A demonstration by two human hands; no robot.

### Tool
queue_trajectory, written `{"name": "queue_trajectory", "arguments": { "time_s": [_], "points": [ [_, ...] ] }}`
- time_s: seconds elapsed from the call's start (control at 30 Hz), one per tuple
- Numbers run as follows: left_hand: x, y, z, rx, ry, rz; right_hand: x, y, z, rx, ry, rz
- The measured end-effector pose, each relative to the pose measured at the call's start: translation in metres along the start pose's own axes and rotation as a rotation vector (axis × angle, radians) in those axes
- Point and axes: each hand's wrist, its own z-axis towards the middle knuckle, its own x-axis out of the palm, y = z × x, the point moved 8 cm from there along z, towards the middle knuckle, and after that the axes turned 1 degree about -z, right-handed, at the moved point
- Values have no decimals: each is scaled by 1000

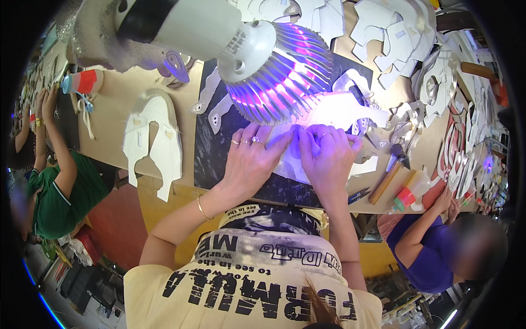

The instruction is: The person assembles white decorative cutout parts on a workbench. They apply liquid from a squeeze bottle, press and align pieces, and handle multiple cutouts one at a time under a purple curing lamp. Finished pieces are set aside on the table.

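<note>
Under the violet glare of a finned lamp [279,74], a white flat cut piece like a shoe upper [331,111] lies on a black work board [211,159]. My left hand [249,159] has its fingers bent, with thumb and index at the piece's near edge. Close beside it, my right hand [331,162] pinches the same edge between thumb and fingers. The two sets of fingertips almost meet. Glare washes out the piece's middle, and the lamp head covers part of its far left side. Whatever small detail lies between my fingertips is hidden.
Left of the board lies another white upper [170,151]. A red-banded bottle [87,82] stands farther left. On the right are a wooden-handled tool [385,183], another bottle [413,186] and piled white pieces [392,35]. Co-workers in green [71,192] and purple [424,252] sit at both sides.
</note>
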Motion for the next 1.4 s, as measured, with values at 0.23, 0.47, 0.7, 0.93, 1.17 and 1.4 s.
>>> {"name": "queue_trajectory", "arguments": {
  "time_s": [0.23, 0.47, 0.7, 0.93, 1.17, 1.4],
  "points": [
    [3, 0, 1, -9, 39, 6, -1, 0, 2, 24, 32, 11],
    [2, -3, 3, 3, 61, 80, -3, -5, -2, 75, 1, -21],
    [4, -3, 4, 1, 96, 114, -11, -18, -1, 131, -34, -5],
    [6, -2, 3, 3, 119, 124, -7, -22, 1, 144, -26, 33],
    [5, -3, 3, 22, 121, 153, -7, -20, 1, 122, -46, 5],
    [4, -3, 3, 37, 75, 140, -10, -25, 3, 93, 45, 40]
  ]
}}
